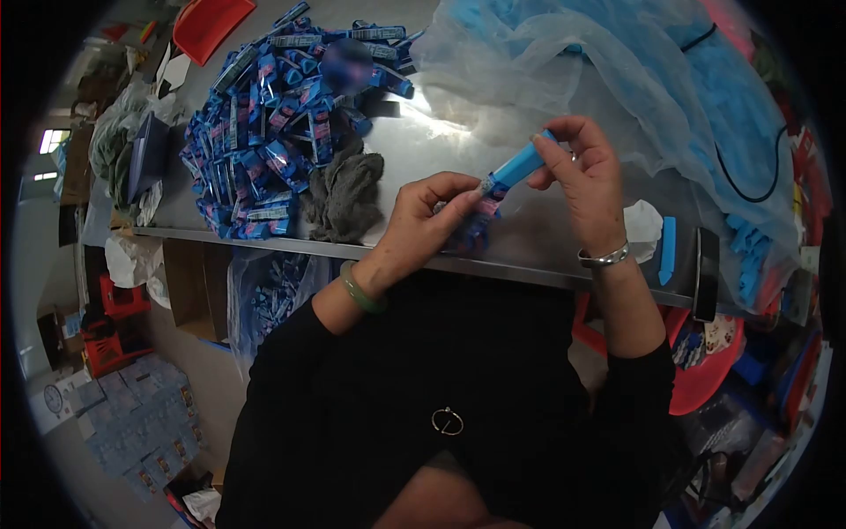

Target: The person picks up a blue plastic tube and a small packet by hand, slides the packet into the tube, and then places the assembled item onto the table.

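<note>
Over the metal table's front edge, my left hand (427,216) pinches a small printed blue wrapper (491,196) between thumb and fingers. My right hand (583,167) grips the upper end of a flat light-blue strip (520,167). The strip's lower end meets the wrapper's mouth; how far it sits inside is hidden. Left of my hands lies a dark grey cloth or glove (346,189), beside a large heap of blue printed packets (264,141). Another light-blue strip (668,249), pointed at one end, rests right of my right wrist.
Clear plastic sheeting with light-blue pieces (696,97) covers the table's right side. A white scrap (643,231) and a dark bar-shaped object (706,273) lie near the front right. Below the table hangs a bag of packets (280,295) beside a cardboard box (196,286). A red tray (210,26) stands back left.
</note>
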`<state>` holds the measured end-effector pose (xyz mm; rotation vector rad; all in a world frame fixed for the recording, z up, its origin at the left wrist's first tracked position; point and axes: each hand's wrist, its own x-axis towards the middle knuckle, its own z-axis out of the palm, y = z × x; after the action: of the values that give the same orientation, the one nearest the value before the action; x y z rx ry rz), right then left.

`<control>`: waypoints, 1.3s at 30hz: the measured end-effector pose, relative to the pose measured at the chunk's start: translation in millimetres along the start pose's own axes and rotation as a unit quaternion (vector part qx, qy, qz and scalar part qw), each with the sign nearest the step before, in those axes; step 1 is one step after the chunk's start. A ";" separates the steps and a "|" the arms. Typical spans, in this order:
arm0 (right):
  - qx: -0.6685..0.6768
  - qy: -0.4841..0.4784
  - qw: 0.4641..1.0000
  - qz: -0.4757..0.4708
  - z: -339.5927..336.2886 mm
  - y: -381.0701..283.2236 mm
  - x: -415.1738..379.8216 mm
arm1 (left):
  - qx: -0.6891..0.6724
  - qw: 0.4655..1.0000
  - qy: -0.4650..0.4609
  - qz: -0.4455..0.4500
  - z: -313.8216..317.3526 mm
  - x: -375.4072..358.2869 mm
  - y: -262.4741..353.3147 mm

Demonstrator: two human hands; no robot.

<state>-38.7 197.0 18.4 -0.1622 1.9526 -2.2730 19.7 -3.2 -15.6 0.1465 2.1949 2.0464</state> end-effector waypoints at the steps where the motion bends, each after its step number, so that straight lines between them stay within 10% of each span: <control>1: 0.012 0.008 1.000 -0.003 0.5 1.5 0.2 | -0.057 0.998 -0.011 -0.006 2.6 0.0 -1.8; 20: -0.157 -0.114 0.979 -0.054 2.9 14.7 -16.9 | -0.291 0.939 -0.088 -0.160 -2.6 6.3 5.2; 28: -0.423 -0.131 0.858 -0.262 19.1 18.7 -38.7 | -0.335 0.928 -0.052 -0.156 1.8 5.4 11.3; 39: -0.395 -0.138 0.866 -0.274 20.5 18.3 -37.8 | -0.398 0.896 -0.097 -0.173 2.5 0.7 9.5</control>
<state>2.7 181.0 3.8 -1.1805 2.7644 -1.3555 19.2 0.1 -6.3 -0.1182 1.0351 2.3787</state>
